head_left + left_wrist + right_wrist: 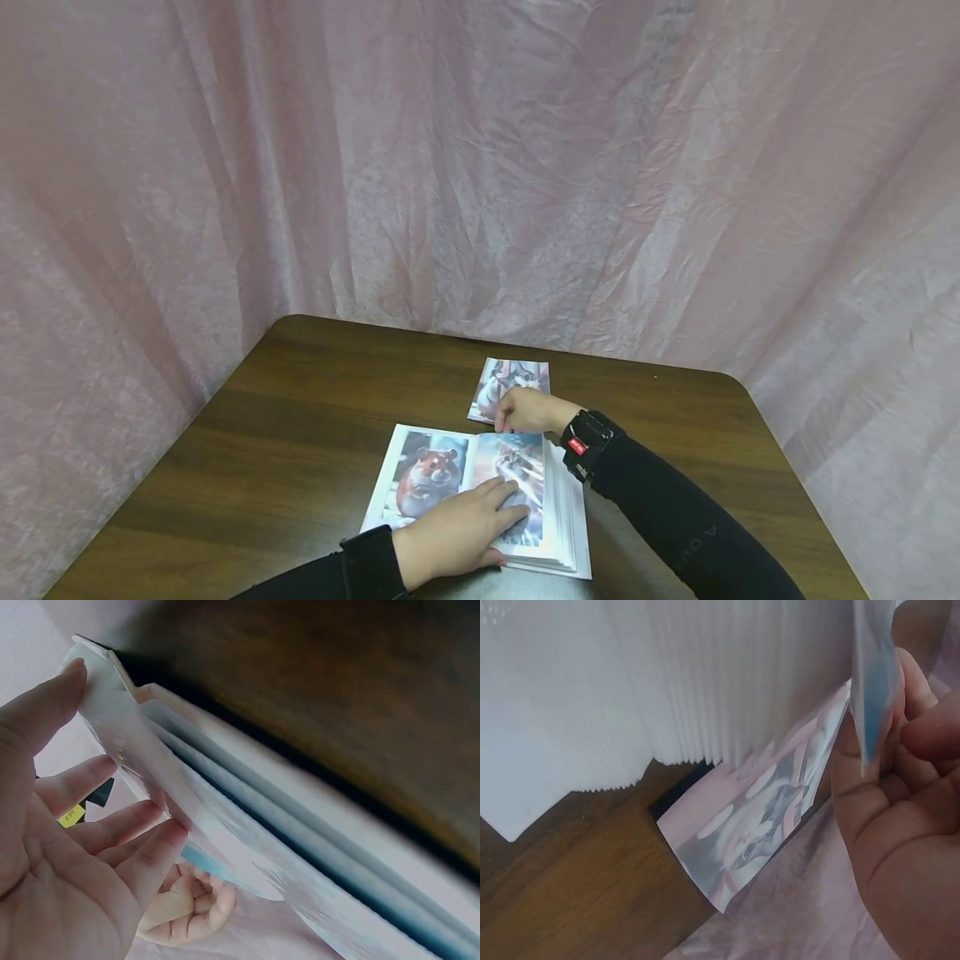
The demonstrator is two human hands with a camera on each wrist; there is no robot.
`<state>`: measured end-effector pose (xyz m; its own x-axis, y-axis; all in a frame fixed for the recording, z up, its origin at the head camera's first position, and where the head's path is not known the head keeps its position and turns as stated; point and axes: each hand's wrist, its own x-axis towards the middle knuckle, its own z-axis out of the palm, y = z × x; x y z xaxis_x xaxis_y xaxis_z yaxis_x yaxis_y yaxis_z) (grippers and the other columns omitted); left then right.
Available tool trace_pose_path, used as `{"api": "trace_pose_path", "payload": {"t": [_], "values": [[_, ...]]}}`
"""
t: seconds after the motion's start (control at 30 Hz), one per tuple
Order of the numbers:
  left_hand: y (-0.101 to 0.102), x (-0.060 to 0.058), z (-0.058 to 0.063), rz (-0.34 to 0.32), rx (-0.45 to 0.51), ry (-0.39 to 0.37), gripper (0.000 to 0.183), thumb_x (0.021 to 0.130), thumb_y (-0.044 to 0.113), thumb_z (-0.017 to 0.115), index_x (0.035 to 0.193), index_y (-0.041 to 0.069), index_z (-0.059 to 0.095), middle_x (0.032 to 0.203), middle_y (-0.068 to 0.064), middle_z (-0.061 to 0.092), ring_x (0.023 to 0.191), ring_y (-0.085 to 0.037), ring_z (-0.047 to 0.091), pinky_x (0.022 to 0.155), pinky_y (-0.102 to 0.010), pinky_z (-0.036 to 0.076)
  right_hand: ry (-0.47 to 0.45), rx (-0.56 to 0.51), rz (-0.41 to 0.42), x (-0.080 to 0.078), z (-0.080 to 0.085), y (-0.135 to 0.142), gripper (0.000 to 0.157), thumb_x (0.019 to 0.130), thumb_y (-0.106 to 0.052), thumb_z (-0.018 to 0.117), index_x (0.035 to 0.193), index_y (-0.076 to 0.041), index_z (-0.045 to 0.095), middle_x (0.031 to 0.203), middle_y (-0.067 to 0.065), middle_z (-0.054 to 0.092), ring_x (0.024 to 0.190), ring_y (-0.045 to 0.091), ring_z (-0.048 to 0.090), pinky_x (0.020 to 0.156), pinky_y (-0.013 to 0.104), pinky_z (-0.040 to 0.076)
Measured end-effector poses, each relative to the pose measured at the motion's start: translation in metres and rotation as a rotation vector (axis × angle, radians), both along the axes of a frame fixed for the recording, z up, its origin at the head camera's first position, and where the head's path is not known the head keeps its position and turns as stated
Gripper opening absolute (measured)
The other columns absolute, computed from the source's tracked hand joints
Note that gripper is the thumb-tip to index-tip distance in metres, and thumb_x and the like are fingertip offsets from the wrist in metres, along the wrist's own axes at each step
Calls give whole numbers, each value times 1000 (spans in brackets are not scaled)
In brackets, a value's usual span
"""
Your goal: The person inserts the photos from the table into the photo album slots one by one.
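The photo album lies open on the wood-grain table beneath the left hand, whose spread fingers rest across its right page. The right hand curls its fingers at that page's top edge, near a loose print; whether they pinch the page cannot be told.

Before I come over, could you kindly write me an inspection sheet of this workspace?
Surface: brown wood-look table.
Job's things: album open, animal picture on its left page; loose photo beyond it, partly hidden.
Clutter: nothing seen.
Hands: left hand rests on the right page; right hand curled at that page's far edge, apparently pinching it.
Cables: nothing seen.
Surroundings: pink curtain behind the table.
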<state>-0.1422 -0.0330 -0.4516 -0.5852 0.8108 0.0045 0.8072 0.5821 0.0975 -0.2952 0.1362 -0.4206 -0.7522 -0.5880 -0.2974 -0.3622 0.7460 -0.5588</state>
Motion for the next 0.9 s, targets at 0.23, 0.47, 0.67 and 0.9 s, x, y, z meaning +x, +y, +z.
{"api": "trace_pose_path", "payload": {"t": [0.23, 0.47, 0.67, 0.9], "values": [[1, 0, 1, -10, 7, 60, 64, 88, 48, 74, 142, 19, 57, 145, -10, 52, 133, -23, 49, 107, -32, 44, -34, 3, 17, 0, 0, 3, 22, 90, 6, 62, 82, -11, 74, 76, -3, 65, 66, 8, 53, 58, 20, 43], [1, 0, 1, -9, 6, 48, 62, 89, 47, 73, 142, 19, 56, 145, -9, 52, 134, -22, 49, 106, -32, 45, -68, -68, 15, 1, -1, 9, 21, 92, 5, 59, 86, -7, 74, 80, 1, 66, 69, 11, 56, 62, 23, 47], [-1, 1, 3, -10, 16, 38, 60, 91, 49, 70, 141, 19, 57, 145, -9, 52, 134, -25, 49, 107, -35, 45, -101, -131, -16, 1, -5, 16, 21, 95, 3, 55, 88, -5, 73, 84, 4, 67, 78, 18, 63, 71, 32, 56], [-3, 2, 7, -15, 53, 55, 55, 94, 46, 66, 141, 17, 57, 144, -10, 53, 133, -25, 50, 106, -34, 45, -57, -167, -31, 2, -3, 23, 22, 96, 2, 53, 90, -5, 73, 85, 2, 67, 76, 15, 62, 70, 30, 56]]}}
